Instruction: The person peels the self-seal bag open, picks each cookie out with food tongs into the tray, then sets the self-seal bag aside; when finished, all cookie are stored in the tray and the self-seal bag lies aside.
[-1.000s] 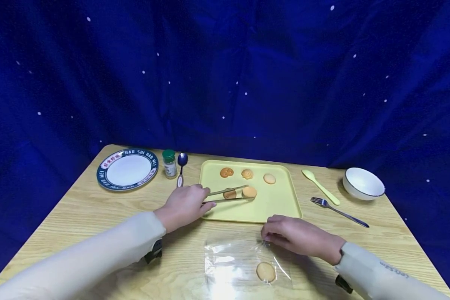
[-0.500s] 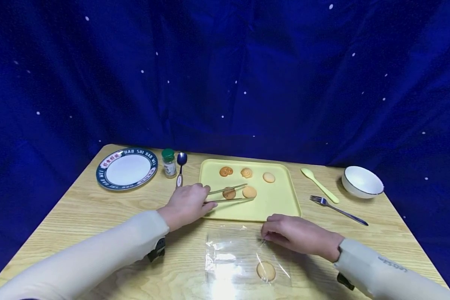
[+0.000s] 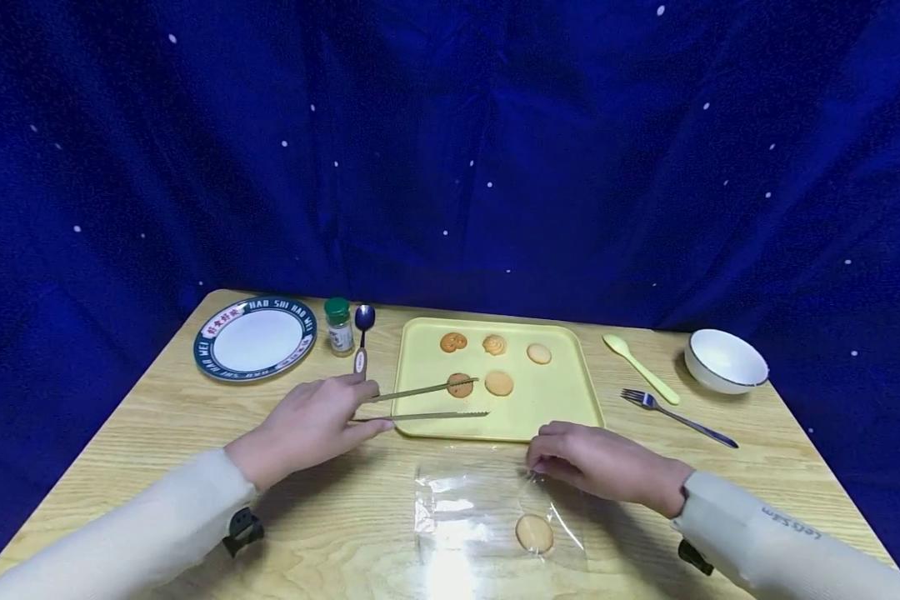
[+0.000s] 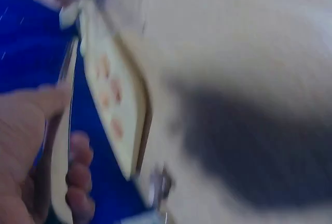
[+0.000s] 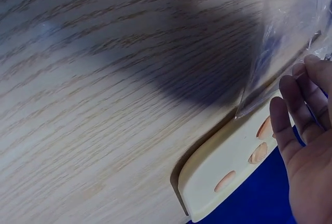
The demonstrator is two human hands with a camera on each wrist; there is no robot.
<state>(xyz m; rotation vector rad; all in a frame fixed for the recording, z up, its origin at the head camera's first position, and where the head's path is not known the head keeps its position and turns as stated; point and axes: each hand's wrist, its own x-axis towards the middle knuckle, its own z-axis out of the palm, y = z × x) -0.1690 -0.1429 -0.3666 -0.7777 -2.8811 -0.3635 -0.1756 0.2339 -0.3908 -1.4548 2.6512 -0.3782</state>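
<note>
My left hand [image 3: 315, 425] holds metal tongs [image 3: 420, 390] over the left part of the yellow tray [image 3: 547, 408]. The tongs' arms stand apart with nothing between their tips. In the head view the far arm overlaps a brown round cookie [image 3: 461, 386]; a pale round cookie [image 3: 498, 383] lies just beyond the tips. Along the tray's back lie a pretzel-shaped cookie [image 3: 453, 342], a swirled cookie [image 3: 494, 344] and a small pale cookie [image 3: 539, 353]. My right hand [image 3: 600, 462] pinches the edge of a clear plastic bag [image 3: 457, 500], which has one round cookie [image 3: 534, 533] in it.
At the left are a blue-rimmed plate [image 3: 258, 337], a green-capped seasoning jar [image 3: 339, 325] and a metal spoon [image 3: 363, 320]. Right of the tray lie a yellow spoon [image 3: 645, 373] and a fork [image 3: 678, 418], beside a white bowl [image 3: 723, 362]. A blue curtain [image 3: 450, 167] hangs behind the table.
My left hand has drawn back to the left with the tongs, whose arms have spread wider. Their tips no longer flank the pale round cookie, which lies on the tray. My right hand keeps its place.
</note>
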